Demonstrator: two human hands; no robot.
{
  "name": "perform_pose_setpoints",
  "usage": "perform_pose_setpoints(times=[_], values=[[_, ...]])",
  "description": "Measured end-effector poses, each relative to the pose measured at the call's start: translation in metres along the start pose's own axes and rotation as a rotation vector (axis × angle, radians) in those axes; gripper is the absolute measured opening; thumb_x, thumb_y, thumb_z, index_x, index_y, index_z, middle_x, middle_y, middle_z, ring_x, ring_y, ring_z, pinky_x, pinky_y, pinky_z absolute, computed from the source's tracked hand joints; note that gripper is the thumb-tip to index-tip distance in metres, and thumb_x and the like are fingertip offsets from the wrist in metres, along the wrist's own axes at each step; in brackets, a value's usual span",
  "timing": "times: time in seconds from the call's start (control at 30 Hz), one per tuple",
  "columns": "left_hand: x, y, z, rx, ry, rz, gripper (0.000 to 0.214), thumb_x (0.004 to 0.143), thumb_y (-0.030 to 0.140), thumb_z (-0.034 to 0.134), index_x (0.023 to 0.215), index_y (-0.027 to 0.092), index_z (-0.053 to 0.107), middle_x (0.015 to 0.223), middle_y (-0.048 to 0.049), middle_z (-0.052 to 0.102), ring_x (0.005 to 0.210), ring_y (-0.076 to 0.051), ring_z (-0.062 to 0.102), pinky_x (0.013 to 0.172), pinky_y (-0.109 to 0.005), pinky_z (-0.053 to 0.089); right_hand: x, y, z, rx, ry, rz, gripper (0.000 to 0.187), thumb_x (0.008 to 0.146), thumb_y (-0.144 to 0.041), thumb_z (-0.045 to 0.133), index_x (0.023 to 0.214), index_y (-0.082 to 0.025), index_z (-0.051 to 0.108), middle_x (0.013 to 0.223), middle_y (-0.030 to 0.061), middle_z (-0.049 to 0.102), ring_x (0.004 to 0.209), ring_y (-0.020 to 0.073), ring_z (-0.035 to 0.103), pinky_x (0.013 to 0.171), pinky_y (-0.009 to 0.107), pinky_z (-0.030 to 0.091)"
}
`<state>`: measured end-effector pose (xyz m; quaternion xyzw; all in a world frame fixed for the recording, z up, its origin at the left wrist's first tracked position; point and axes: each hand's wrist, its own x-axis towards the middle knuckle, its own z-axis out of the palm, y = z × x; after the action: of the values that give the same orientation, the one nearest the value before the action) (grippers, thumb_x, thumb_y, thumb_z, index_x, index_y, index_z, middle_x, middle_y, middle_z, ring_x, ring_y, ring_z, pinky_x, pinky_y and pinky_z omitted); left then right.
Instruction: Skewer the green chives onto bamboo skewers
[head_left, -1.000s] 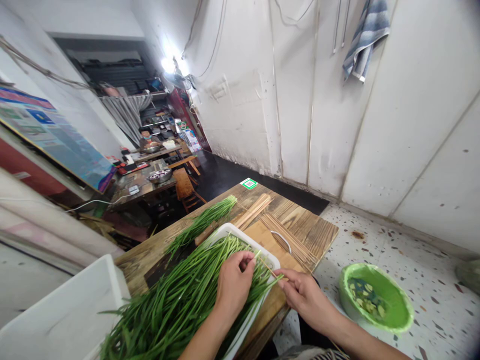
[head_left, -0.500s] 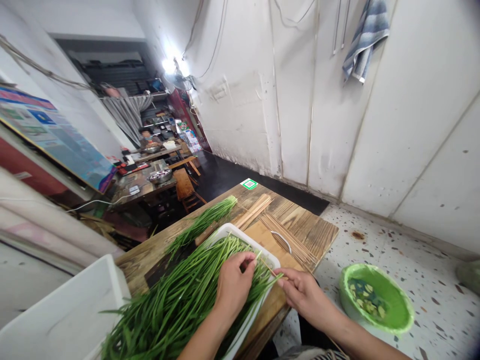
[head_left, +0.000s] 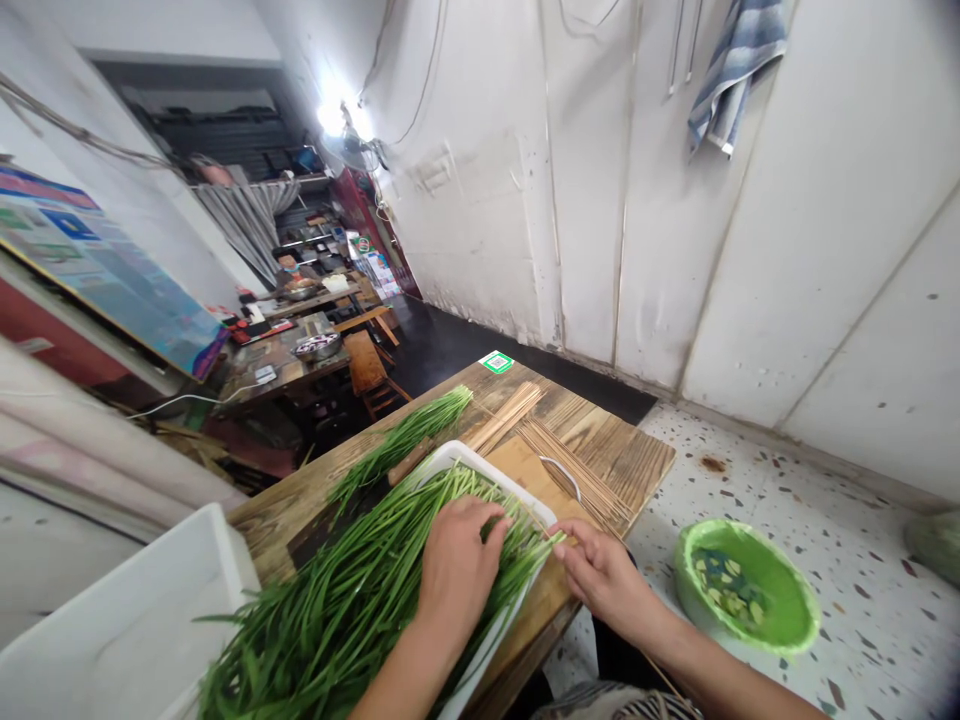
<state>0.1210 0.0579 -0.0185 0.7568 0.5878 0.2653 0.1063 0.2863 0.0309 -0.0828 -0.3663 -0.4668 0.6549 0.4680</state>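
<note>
Long garlic chives lie heaped in a white plastic tub, with their pale stalk ends toward me. My left hand is over the stalk ends, its thumb and forefinger curled together at the tips, apparently on chives; the exact contact is hard to see. At the tub's right rim, my right hand pinches a thin bamboo skewer together with a few chive ends. Part of that skewer shows below the right wrist; the fingers hide its middle.
Bamboo skewers and a tied chive bunch lie on the wooden table, beside a knife handle and cutting board. A white bin stands left, a green-lined basin right. A person sits far back.
My left hand has shifted slightly left and lower over the chives; the stalk that stood out at its fingertips no longer shows. My right hand stays at the tub's rim, still pinching.
</note>
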Motion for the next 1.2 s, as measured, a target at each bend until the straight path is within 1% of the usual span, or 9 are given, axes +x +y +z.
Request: perform_pose_setpoints(times=[0.13, 0.27, 0.4, 0.6, 0.67, 0.73, 0.83, 0.9, 1.2], values=[[0.000, -0.001, 0.002, 0.159, -0.035, 0.004, 0.011, 0.072, 0.022, 0.055, 0.076, 0.017, 0.065, 0.076, -0.0058, 0.062, 0.075, -0.020, 0.054, 0.073, -0.033, 0.040, -0.004, -0.004, 0.001, 0.005, -0.001, -0.003, 0.028, 0.081, -0.042, 0.053, 0.089, -0.017, 0.045, 0.045, -0.0128, 0.026, 0.034, 0.0034, 0.018, 0.035, 0.018, 0.011], [0.002, -0.004, 0.005, 0.169, -0.066, 0.023, 0.013, 0.074, 0.018, 0.052, 0.078, 0.018, 0.065, 0.078, -0.0056, 0.062, 0.077, -0.019, 0.054, 0.074, -0.032, 0.039, -0.004, -0.004, 0.001, -0.010, -0.005, -0.015, 0.027, 0.081, -0.040, 0.053, 0.091, -0.016, 0.045, 0.044, -0.0130, 0.026, 0.034, 0.0036, 0.019, 0.035, 0.018, 0.011], [0.005, -0.006, 0.007, 0.082, -0.073, 0.012, 0.015, 0.073, 0.016, 0.050, 0.073, 0.018, 0.065, 0.075, -0.0044, 0.061, 0.076, -0.018, 0.054, 0.072, -0.029, 0.039, -0.004, -0.006, 0.001, -0.037, 0.004, -0.020, 0.026, 0.082, -0.039, 0.051, 0.091, -0.015, 0.046, 0.043, -0.0131, 0.027, 0.035, 0.0038, 0.021, 0.035, 0.018, 0.013], [0.007, -0.004, 0.006, -0.086, -0.053, -0.172, 0.012, 0.072, 0.022, 0.050, 0.072, 0.018, 0.061, 0.066, 0.0006, 0.060, 0.057, -0.012, 0.049, 0.057, -0.024, 0.038, -0.005, -0.005, 0.000, -0.045, -0.017, -0.025, 0.024, 0.082, -0.036, 0.051, 0.093, -0.015, 0.046, 0.044, -0.0127, 0.028, 0.035, 0.0038, 0.022, 0.035, 0.017, 0.015], [0.006, -0.005, 0.007, -0.153, -0.067, -0.194, 0.014, 0.073, 0.024, 0.050, 0.075, 0.018, 0.062, 0.065, 0.0009, 0.061, 0.056, -0.013, 0.050, 0.056, -0.023, 0.039, -0.005, -0.004, 0.000, -0.045, -0.021, -0.028, 0.024, 0.083, -0.036, 0.051, 0.094, -0.015, 0.046, 0.045, -0.0127, 0.027, 0.035, 0.0037, 0.022, 0.035, 0.017, 0.015], [0.005, -0.007, 0.008, -0.234, -0.064, -0.215, 0.018, 0.073, 0.026, 0.050, 0.081, 0.017, 0.064, 0.071, -0.0006, 0.065, 0.061, -0.014, 0.055, 0.059, -0.024, 0.042, -0.005, -0.003, 0.000, -0.053, -0.024, -0.030, 0.024, 0.083, -0.036, 0.051, 0.093, -0.015, 0.047, 0.044, -0.0126, 0.027, 0.035, 0.0037, 0.022, 0.035, 0.017, 0.015], [0.004, -0.010, 0.010, -0.314, -0.063, -0.223, 0.022, 0.075, 0.030, 0.051, 0.084, 0.017, 0.067, 0.082, -0.0035, 0.068, 0.072, -0.016, 0.059, 0.069, -0.026, 0.044, -0.005, -0.004, 0.000, -0.057, -0.028, -0.024, 0.025, 0.082, -0.038, 0.051, 0.093, -0.016, 0.047, 0.044, -0.0125, 0.027, 0.035, 0.0037, 0.021, 0.035, 0.018, 0.014], [0.004, -0.011, 0.011, -0.323, -0.068, -0.216, 0.023, 0.075, 0.031, 0.051, 0.082, 0.017, 0.068, 0.083, -0.0039, 0.069, 0.075, -0.017, 0.060, 0.071, -0.027, 0.045, -0.004, -0.005, 0.000, -0.059, -0.027, -0.019, 0.025, 0.082, -0.038, 0.052, 0.092, -0.015, 0.048, 0.044, -0.0125, 0.026, 0.035, 0.0037, 0.021, 0.035, 0.018, 0.014], [0.005, -0.009, 0.012, -0.308, -0.039, -0.204, 0.022, 0.074, 0.030, 0.052, 0.080, 0.017, 0.068, 0.077, -0.0035, 0.069, 0.068, -0.016, 0.060, 0.065, -0.026, 0.046, -0.006, -0.005, 0.001, -0.059, -0.027, -0.012, 0.025, 0.081, -0.037, 0.052, 0.092, -0.015, 0.050, 0.045, -0.0120, 0.027, 0.036, 0.0040, 0.021, 0.036, 0.018, 0.015]])
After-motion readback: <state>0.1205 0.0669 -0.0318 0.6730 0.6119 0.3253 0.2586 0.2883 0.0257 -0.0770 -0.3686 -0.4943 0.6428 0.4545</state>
